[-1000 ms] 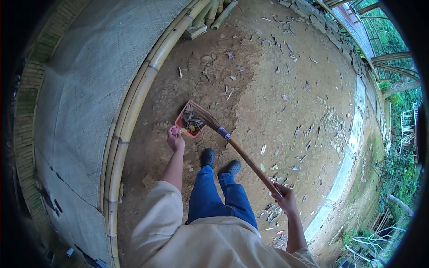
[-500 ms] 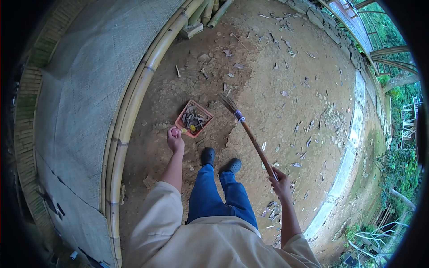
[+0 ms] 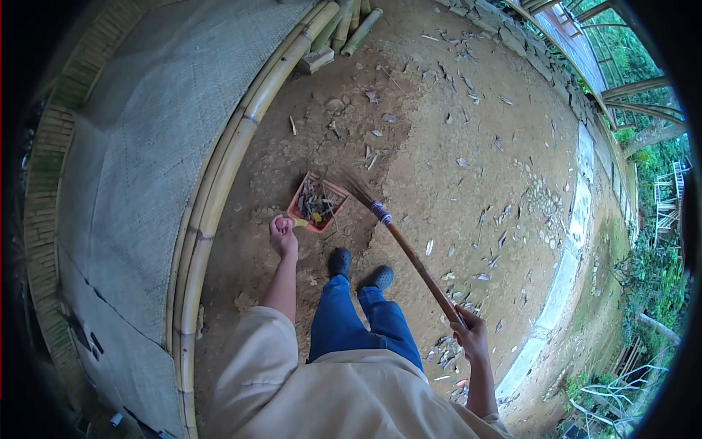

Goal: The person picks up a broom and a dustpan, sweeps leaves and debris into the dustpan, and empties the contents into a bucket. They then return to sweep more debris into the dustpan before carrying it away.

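My left hand [image 3: 283,235] is closed round the handle of an orange dustpan [image 3: 338,192], whose yellowish neck shows just past my fingers. Dry leaves [image 3: 313,203] and bits of debris fill the pan, with a yellow scrap among them. My right hand [image 3: 470,333] grips the end of a long-handled broom [image 3: 417,263]. Purple binding wraps the broom where its thin bristles begin. Those bristles, slightly blurred, reach to the right edge of the dustpan, close over the dirt.
Packed dirt ground [image 3: 431,168] carries scattered dry leaves and twigs. A bamboo rail [image 3: 219,168] edges a woven-mat platform [image 3: 161,139] on my left. Cut bamboo poles [image 3: 361,33] and a block [image 3: 316,61] lie ahead. A pale concrete strip [image 3: 559,282] runs along the right.
The broom's bristles have swung left and down to the dustpan's edge, and my right hand has come lower and slightly right. The dustpan sits slightly lower in view.
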Demonstrator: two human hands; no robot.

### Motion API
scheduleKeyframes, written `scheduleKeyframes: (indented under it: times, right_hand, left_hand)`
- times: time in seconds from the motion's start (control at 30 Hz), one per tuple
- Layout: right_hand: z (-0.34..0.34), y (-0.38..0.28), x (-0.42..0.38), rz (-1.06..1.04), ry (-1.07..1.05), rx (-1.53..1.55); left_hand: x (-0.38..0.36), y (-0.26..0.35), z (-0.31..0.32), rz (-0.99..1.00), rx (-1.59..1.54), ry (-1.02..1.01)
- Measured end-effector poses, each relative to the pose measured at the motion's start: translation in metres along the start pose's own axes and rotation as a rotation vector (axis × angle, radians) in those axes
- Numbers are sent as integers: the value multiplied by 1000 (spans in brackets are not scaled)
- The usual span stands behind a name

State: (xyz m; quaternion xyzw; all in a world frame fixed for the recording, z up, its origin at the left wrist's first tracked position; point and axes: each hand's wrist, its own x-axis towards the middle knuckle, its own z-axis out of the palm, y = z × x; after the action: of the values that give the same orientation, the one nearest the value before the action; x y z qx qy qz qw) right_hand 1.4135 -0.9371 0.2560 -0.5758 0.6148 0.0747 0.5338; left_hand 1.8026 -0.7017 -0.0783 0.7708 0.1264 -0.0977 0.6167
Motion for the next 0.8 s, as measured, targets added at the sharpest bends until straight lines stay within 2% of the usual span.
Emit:
scheduleKeyframes:
  times: [0.3,0.63,0.8]
  right_hand:
    - [3,3,-4,-70,81,156]
    - [1,-8,4,-203,21,62]
    - [0,-8,18,-290,-44,-38]
  left_hand:
    - [-16,28,-29,22,-164,39]
    - [-60,66,-67,99,-275,126]
    - [-104,81,-91,147,-302,246]
